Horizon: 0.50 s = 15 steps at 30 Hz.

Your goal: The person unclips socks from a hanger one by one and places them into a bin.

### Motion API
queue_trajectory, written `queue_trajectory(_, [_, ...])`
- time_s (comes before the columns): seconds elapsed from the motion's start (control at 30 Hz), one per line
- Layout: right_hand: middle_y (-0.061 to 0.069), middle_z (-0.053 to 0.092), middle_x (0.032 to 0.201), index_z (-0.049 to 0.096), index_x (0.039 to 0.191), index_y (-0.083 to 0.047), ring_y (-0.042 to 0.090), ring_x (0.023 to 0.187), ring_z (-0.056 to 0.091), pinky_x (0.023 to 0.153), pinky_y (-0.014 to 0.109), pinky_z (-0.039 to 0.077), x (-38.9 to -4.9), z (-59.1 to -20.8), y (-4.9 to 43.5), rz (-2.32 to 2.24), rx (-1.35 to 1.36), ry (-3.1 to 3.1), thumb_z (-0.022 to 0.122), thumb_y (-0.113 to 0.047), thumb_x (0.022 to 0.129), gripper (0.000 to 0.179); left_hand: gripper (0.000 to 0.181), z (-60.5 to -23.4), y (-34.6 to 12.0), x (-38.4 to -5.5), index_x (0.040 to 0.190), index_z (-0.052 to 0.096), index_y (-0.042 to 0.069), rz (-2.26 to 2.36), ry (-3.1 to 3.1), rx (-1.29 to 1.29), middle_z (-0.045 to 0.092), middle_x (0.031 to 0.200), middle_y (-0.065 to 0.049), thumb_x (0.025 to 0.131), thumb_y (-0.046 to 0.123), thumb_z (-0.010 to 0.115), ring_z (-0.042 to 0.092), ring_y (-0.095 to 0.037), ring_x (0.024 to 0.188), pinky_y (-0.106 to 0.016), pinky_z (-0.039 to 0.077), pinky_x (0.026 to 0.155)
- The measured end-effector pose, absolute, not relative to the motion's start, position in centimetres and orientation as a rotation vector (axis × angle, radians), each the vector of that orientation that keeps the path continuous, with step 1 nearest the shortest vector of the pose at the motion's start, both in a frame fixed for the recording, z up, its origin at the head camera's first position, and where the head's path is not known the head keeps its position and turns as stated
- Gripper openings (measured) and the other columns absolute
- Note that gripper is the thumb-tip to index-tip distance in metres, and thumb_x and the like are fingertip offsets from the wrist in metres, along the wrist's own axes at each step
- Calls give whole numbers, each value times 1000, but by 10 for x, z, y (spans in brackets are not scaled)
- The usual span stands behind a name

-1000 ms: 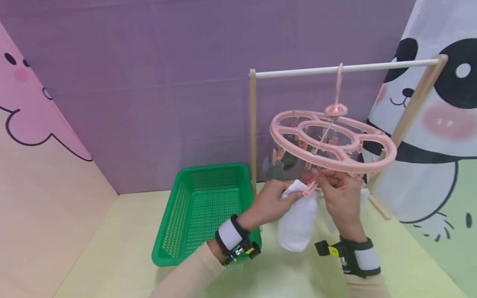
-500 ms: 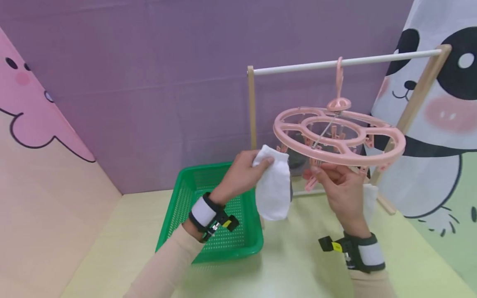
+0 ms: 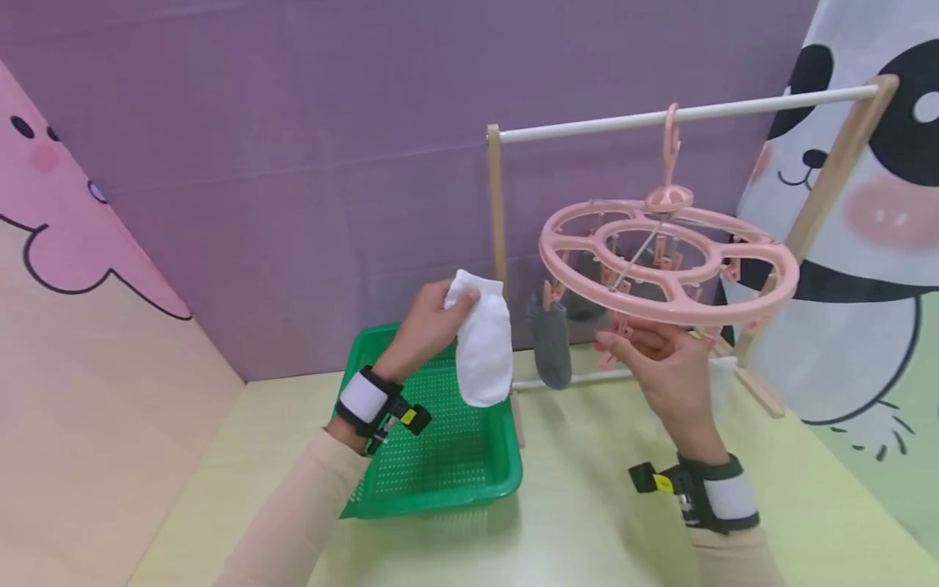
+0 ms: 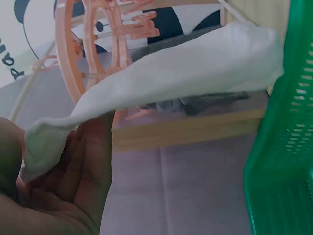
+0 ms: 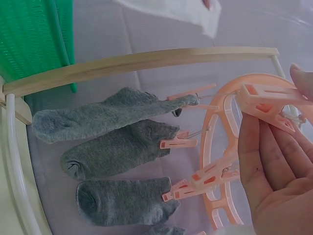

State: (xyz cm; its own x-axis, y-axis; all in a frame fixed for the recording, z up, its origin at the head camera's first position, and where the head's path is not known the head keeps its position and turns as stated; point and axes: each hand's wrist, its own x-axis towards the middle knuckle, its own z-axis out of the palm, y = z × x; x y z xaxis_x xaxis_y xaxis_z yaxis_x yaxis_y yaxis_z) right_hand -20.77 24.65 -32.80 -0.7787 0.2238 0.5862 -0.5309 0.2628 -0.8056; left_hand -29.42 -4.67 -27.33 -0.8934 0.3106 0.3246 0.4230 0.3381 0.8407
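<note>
My left hand (image 3: 424, 324) pinches a white sock (image 3: 484, 346) by its cuff, so the sock hangs down in front of the green basket. In the left wrist view the sock (image 4: 190, 73) stretches away from the thumb and fingers. My right hand (image 3: 671, 367) holds a pink clothespin (image 5: 269, 100) between thumb and fingers, under the near rim of a round pink drying hanger (image 3: 660, 310). Nothing is clamped in that clothespin. Several grey socks (image 5: 112, 200) hang from other clips, one grey sock (image 3: 552, 342) at the hanger's left side.
The hanger hooks over a white rod (image 3: 587, 129) on a wooden stand (image 3: 496, 212). A green basket (image 3: 506, 465) stands on the pale yellow table (image 3: 572, 505), left of the stand. Another white sock (image 3: 722, 379) shows partly behind my right hand.
My left hand has drawn the white sock away from the clothespin, leftward and up to above the basket. My right hand has stayed at the clothespin. The hanger has shifted slightly.
</note>
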Motion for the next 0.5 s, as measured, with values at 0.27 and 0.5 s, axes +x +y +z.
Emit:
queue_trajectory(0.27, [-13,81,95,68,119,11,3,84,78,73,15,59,-208,-327,247,1603,287,-1891,79,6,89,32,32,-294,-59,-307,111,73,1,-1528,-2585,-611,71,90,-13,108,29,57,58,-12,63,-26,49,55])
queue_trajectory(0.5, [-17,81,93,74,115,-1,2,82,77,71,14,58,-208,-326,247,1593,260,-1927,79,1,91,24,32,-318,-68,-316,104,71,1,-1465,-2669,-581,66,80,-7,108,28,56,55,-11,58,-26,49,53])
